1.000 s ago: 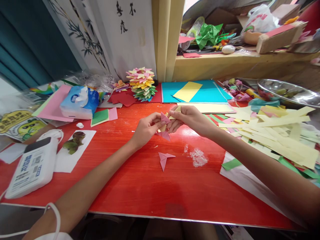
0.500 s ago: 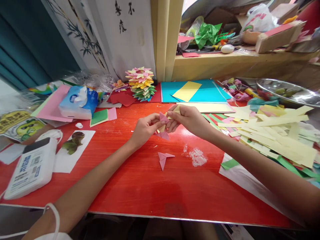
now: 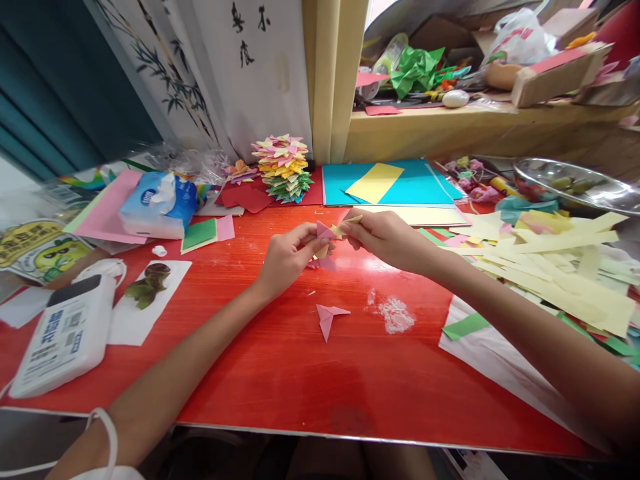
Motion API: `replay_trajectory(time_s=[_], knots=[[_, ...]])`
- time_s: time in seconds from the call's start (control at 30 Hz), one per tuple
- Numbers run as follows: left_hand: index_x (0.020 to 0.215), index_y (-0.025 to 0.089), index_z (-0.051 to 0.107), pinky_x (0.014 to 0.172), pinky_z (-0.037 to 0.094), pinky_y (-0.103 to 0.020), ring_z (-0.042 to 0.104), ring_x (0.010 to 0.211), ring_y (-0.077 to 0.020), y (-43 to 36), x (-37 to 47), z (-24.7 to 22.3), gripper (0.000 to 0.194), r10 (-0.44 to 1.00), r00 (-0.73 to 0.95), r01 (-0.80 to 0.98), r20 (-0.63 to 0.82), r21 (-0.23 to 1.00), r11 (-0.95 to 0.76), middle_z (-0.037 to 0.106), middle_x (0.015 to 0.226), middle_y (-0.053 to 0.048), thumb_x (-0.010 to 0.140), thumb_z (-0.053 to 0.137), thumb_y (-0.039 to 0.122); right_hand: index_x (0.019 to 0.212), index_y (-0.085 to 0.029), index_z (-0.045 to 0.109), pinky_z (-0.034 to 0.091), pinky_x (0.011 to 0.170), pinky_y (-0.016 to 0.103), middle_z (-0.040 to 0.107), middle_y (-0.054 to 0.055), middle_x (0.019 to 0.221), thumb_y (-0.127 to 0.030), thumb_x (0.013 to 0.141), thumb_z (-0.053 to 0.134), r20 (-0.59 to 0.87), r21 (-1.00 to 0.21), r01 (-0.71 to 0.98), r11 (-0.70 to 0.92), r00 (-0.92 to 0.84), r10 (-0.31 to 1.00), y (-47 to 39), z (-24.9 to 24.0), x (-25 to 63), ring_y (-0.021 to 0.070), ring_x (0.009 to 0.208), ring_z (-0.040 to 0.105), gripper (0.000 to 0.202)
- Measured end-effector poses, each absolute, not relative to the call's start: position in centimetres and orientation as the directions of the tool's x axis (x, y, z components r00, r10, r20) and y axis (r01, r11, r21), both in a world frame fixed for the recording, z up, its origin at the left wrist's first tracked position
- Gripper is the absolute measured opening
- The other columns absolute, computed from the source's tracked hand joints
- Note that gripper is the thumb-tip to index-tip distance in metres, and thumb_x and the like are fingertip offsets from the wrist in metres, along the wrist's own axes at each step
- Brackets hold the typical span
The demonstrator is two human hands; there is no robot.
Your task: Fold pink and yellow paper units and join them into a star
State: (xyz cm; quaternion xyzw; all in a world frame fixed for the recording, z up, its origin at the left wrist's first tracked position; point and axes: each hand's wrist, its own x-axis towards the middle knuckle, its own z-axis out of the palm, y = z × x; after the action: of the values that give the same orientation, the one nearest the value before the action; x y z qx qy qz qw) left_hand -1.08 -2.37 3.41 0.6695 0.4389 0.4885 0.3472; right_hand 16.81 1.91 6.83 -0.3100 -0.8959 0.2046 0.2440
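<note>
My left hand (image 3: 293, 257) is closed on a chain of folded pink and yellow origami pieces (image 3: 325, 231), held above the middle of the red table. Pinched in my right hand (image 3: 373, 233) is a folded yellow paper piece (image 3: 351, 221) at the right end of that chain. The fingers hide part of where the two meet. Nearer to me, a separate folded pink paper piece (image 3: 330, 320) with pointed ends lies on the table. A layered star-shaped paper stack (image 3: 283, 168) in pink, yellow and green stands behind my hands.
Loose paper strips (image 3: 560, 267) are piled at right, by a steel bowl (image 3: 580, 183). Blue sheets (image 3: 395, 181) lie at the back. On the left are a tissue pack (image 3: 159, 203), a white case (image 3: 63, 337) and a dried leaf on paper (image 3: 147, 285). White residue (image 3: 395, 315) marks the table (image 3: 280, 373).
My right hand has turned slightly and tilted the yellow piece flatter. My left hand has shifted a little to the left with the chain. The loose pink piece lies as before.
</note>
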Motion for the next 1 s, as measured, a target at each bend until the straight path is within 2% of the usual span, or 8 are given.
replay_trajectory(time_s=[0.2, 0.37, 0.6, 0.7, 0.8, 0.9, 1.0], knots=[[0.085, 0.015, 0.062, 0.056, 0.044, -0.021, 0.058, 0.065, -0.0115, -2.1, -1.3, 3.3, 0.025, 0.922, 0.174, 0.413, 0.345, 0.825, -0.387, 0.065, 0.071, -0.003, 0.079, 0.051, 0.037, 0.075, -0.016, 0.05, 0.031, 0.052, 0.024, 0.052, 0.0, 0.059, -0.029, 0.09, 0.029, 0.311, -0.439, 0.552, 0.709, -0.647, 0.696, 1.8, 5.8, 16.3, 0.0084, 0.049, 0.044, 0.028], [0.09, 0.015, 0.06, 0.055, 0.045, -0.02, 0.06, 0.07, -0.0123, -1.8, -1.5, 3.3, 0.027, 0.929, 0.228, 0.334, 0.29, 0.873, -0.354, 0.067, 0.081, -0.005, 0.079, 0.051, 0.039, 0.08, -0.015, 0.05, 0.029, 0.051, 0.024, 0.05, 0.0, 0.054, -0.032, 0.09, 0.029, 0.364, -0.322, 0.6, 0.733, -0.636, 0.681, 2.0, 5.4, 16.2, 0.0088, 0.047, 0.043, 0.029], [0.085, 0.015, 0.063, 0.053, 0.045, -0.02, 0.059, 0.068, -0.0132, -2.0, -1.2, 3.1, 0.032, 0.946, 0.162, 0.348, 0.282, 0.88, -0.322, 0.067, 0.08, -0.006, 0.077, 0.051, 0.044, 0.084, -0.014, 0.052, 0.028, 0.049, 0.023, 0.056, 0.002, 0.06, -0.03, 0.091, 0.025, 0.394, -0.276, 0.598, 0.752, -0.644, 0.656, 1.8, 4.9, 16.2, 0.0083, 0.048, 0.045, 0.032], [0.083, 0.015, 0.063, 0.053, 0.045, -0.02, 0.06, 0.067, -0.013, -2.1, -1.1, 3.0, 0.031, 0.945, 0.141, 0.331, 0.294, 0.886, -0.325, 0.067, 0.076, -0.005, 0.077, 0.052, 0.043, 0.088, -0.013, 0.052, 0.027, 0.048, 0.023, 0.059, 0.004, 0.066, -0.026, 0.09, 0.025, 0.411, -0.185, 0.591, 0.785, -0.679, 0.608, 1.8, 4.4, 16.3, 0.0089, 0.051, 0.047, 0.03], [0.082, 0.015, 0.062, 0.054, 0.046, -0.021, 0.06, 0.065, -0.0122, -2.2, -0.9, 2.9, 0.028, 0.933, 0.146, 0.32, 0.33, 0.876, -0.36, 0.067, 0.076, -0.004, 0.078, 0.051, 0.041, 0.089, -0.013, 0.052, 0.025, 0.046, 0.023, 0.059, 0.004, 0.063, -0.024, 0.089, 0.026, 0.411, -0.078, 0.592, 0.802, -0.714, 0.567, 2.0, 4.2, 16.5, 0.0091, 0.049, 0.046, 0.028], [0.082, 0.017, 0.062, 0.056, 0.046, -0.02, 0.061, 0.064, -0.0111, -2.4, -0.9, 2.9, 0.023, 0.884, 0.16, 0.397, 0.438, 0.792, -0.464, 0.068, 0.075, -0.003, 0.08, 0.05, 0.036, 0.088, -0.014, 0.054, 0.025, 0.046, 0.023, 0.058, 0.003, 0.062, -0.028, 0.091, 0.028, 0.402, -0.001, 0.549, 0.836, -0.765, 0.503, 2.2, 5.1, 17.0, 0.009, 0.048, 0.045, 0.029], [0.086, 0.018, 0.063, 0.059, 0.046, -0.019, 0.062, 0.065, -0.0104, -2.4, -1.3, 2.9, 0.019, 0.769, 0.205, 0.551, 0.606, 0.578, -0.602, 0.068, 0.075, -0.001, 0.082, 0.049, 0.031, 0.085, -0.017, 0.056, 0.026, 0.049, 0.024, 0.058, 0.004, 0.07, -0.034, 0.091, 0.03, 0.385, 0.073, 0.454, 0.888, -0.834, 0.395, 2.4, 6.6, 17.7, 0.0097, 0.056, 0.047, 0.032]])
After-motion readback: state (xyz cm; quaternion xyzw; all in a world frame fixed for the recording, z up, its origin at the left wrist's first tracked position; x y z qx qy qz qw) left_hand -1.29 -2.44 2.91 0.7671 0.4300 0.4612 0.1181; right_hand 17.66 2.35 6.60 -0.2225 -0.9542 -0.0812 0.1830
